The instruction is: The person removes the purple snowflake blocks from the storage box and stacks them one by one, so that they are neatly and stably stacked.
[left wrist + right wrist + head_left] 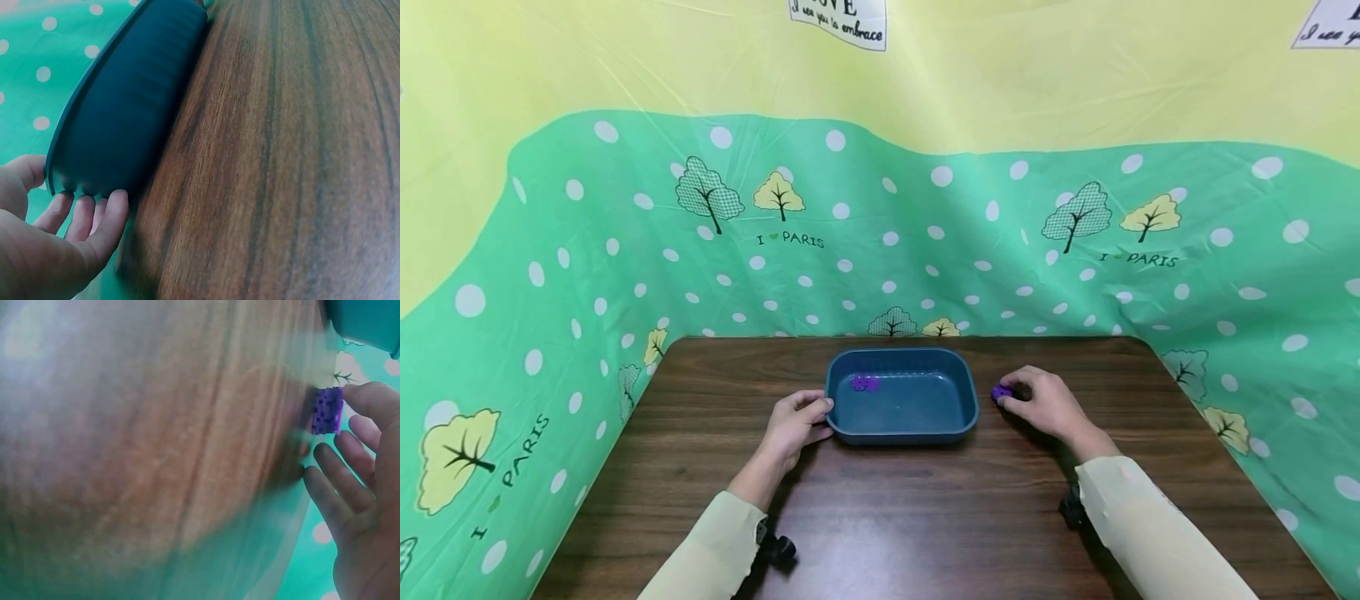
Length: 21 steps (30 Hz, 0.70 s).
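Note:
A dark blue rectangular tray (901,437) stands on the table, with small purple notched pieces (865,383) lying inside toward its left. My left hand (795,421) holds the tray's left end. In the left wrist view, the thumb meets the rim while the fingertips touch the outer end wall (119,125). To the right of the tray, my right hand (1045,404) pinches a purple notched block (1001,392) at the tabletop. Seen from the right wrist, that purple block (327,410) looks like stacked toothed layers. The thumb touches its top corner, and the other fingers are partly spread below.
The brown wood-grain table (880,525) reaches back to a green and yellow printed cloth (925,250), which hangs behind it and along both sides. Dark wrist devices (778,550) are strapped at both sleeves.

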### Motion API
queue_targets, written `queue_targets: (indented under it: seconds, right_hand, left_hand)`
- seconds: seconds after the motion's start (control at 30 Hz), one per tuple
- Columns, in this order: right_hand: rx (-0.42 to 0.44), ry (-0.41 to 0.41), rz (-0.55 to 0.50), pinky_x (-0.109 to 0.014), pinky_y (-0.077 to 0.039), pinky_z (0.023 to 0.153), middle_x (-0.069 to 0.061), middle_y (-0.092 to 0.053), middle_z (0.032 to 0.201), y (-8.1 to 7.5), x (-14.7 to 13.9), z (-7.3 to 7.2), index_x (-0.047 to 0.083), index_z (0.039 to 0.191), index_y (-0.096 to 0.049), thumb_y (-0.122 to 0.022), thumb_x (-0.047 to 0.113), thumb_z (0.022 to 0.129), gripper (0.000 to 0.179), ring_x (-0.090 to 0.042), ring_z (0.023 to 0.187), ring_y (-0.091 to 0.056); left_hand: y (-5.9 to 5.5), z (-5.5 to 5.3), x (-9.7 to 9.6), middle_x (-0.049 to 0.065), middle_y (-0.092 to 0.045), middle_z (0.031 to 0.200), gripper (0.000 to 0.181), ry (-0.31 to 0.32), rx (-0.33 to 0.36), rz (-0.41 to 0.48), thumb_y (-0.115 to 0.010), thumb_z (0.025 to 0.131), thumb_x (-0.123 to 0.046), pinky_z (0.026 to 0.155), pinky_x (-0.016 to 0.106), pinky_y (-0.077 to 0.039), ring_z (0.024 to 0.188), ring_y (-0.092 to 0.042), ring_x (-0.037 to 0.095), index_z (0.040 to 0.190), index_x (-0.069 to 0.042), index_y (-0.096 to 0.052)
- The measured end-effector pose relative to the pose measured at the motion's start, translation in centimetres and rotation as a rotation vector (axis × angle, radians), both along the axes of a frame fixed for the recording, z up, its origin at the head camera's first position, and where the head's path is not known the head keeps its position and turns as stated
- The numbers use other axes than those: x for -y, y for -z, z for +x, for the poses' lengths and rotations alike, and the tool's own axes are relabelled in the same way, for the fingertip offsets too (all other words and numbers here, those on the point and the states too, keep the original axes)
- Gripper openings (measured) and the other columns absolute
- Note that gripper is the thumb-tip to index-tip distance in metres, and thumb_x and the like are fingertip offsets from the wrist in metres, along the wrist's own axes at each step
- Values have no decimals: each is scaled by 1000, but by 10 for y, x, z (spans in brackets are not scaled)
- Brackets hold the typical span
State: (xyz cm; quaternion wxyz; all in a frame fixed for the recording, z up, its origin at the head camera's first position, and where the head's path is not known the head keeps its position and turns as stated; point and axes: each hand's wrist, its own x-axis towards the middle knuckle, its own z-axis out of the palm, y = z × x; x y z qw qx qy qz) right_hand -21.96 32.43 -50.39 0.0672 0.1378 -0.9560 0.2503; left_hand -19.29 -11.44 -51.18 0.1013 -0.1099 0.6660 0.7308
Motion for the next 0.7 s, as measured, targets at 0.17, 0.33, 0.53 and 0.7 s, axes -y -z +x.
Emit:
queue_targets:
  seconds: [0.17, 0.33, 0.53, 0.7]
  right_hand:
    - [-11, -24, -9, -56, -56, 94, -11, -71, 113, -6, 1, -3, 7, 112, -74, -79, 23, 90, 28, -33, 108, -67]
    - [-39, -59, -23, -55, -56, 93, -10, -71, 111, -15, 7, -7, 5, 113, -74, -80, 21, 90, 29, -33, 107, -67]
    - [-76, -105, -34, -53, -56, 91, -8, -71, 110, -28, 20, -14, 7, 111, -75, -80, 19, 89, 26, -30, 105, -66]
    - [-87, -134, -52, -49, -59, 85, -8, -71, 108, -41, 36, -16, 7, 111, -75, -82, 19, 87, 27, -27, 99, -68]
  left_hand:
    - [1, 0, 0, 13, -65, 111, 40, 2, 0, -3, -70, 95, -13, 81, 39, -65, 94, -67, 22, 131, 3, -63]
    - [1, 0, 2, 16, -66, 114, 42, 4, 1, -6, -71, 95, -14, 82, 40, -64, 95, -69, 21, 132, 3, -63]
    - [2, 0, 3, 15, -66, 114, 42, 8, 2, -8, -71, 95, -14, 83, 40, -64, 97, -68, 22, 133, 3, -62]
    - [1, -1, 2, 14, -66, 112, 41, 7, -1, 0, -71, 95, -13, 81, 40, -64, 95, -68, 22, 132, 3, -63]
